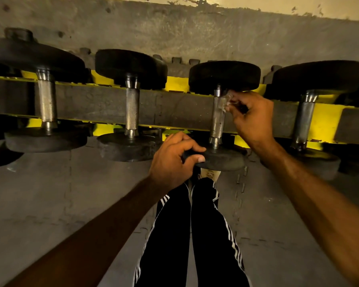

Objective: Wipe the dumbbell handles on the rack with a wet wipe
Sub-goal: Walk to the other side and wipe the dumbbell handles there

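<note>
Grey rubber floor mats (50, 204) are lying under a yellow-and-dark rack (104, 106), and the dumbbell (217, 131) being worked on is sitting across its rails. Its knurled steel handle (216, 119) is running just left of the right hand (253, 119), whose fingertips are pinching a crumpled wet wipe (226, 100) against the handle's far end, right under the far weight head (224, 76). Below that grip, the left hand (172, 160) is curling round the rim of the near weight head (226, 160), steadying it.

For a good stroke, I judge the wipe should be wrapping further round the bar, not only touching its right side. It should then be travelling down toward the near head while the left hand is rolling the dumbbell to bring up the hidden side.

Farther out, a left neighbour handle (131, 108) and a right neighbour handle (304, 119) are flanking the grip. Black striped trousers (195, 224) are showing beneath both hands.
</note>
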The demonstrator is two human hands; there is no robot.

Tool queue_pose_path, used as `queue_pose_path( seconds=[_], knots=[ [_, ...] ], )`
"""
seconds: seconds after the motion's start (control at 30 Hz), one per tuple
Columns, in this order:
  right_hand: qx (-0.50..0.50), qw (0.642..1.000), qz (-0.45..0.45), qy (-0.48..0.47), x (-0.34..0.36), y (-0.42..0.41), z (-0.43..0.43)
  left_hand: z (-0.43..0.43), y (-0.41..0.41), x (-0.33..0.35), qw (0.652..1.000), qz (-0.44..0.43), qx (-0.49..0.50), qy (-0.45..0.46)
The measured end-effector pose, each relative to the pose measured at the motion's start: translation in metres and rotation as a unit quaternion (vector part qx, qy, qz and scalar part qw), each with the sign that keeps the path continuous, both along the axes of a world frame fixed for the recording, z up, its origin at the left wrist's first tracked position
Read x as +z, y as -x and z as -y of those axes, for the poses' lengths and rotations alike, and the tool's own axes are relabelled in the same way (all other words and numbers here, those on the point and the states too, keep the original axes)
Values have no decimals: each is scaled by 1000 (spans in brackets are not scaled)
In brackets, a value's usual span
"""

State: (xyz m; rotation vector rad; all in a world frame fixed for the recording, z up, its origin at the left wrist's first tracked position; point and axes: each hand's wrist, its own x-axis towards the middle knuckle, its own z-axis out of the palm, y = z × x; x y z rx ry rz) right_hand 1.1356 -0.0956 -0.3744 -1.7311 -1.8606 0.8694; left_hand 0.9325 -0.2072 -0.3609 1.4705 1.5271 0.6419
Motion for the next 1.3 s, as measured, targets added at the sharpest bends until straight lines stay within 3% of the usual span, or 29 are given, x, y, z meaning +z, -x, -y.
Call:
queue_pose_path(
  seconds=[0.13, 0.23, 0.33, 0.47, 0.53, 0.6, 0.67, 0.77, 0.83, 1.03, 1.3],
  knots=[
    [-86, 984, -57, 143, 3, 3, 35, 0, -1, -1, 1000, -4, -7, 9],
    [-136, 943, -141, 269, 1, -1, 34, -2, 2, -2, 1000, -5, -11, 3],
    [-232, 900, -220, 296, -13, 9, 1, -2, 8, -2, 1000, -7, -8, -2],
    [-280, 797, -360, 395, -29, 3, -19, -3, 2, -2, 1000, 6, -16, 5],
    [-263, 742, -363, 499, -35, -15, -8, -3, 0, -1, 1000, 14, -22, 12],
    [-209, 720, -315, 581, -41, -30, 2, -4, 3, -2, 999, 16, -24, 14],
    [-190, 724, -297, 593, -45, -33, -4, -5, 5, -2, 1000, 15, -23, 14],
    [-257, 730, -366, 517, -45, -14, -31, -6, 4, -3, 999, 18, -22, 14],
    [-288, 732, -360, 502, -45, -1, -41, -6, 4, -3, 999, 17, -25, 16],
    [-196, 736, -279, 585, -27, -19, -14, -7, 6, -1, 999, 12, -31, 18],
    [-284, 829, -334, 346, -10, 2, -7, -6, 6, -4, 1000, 13, -21, 9]
  ],
)
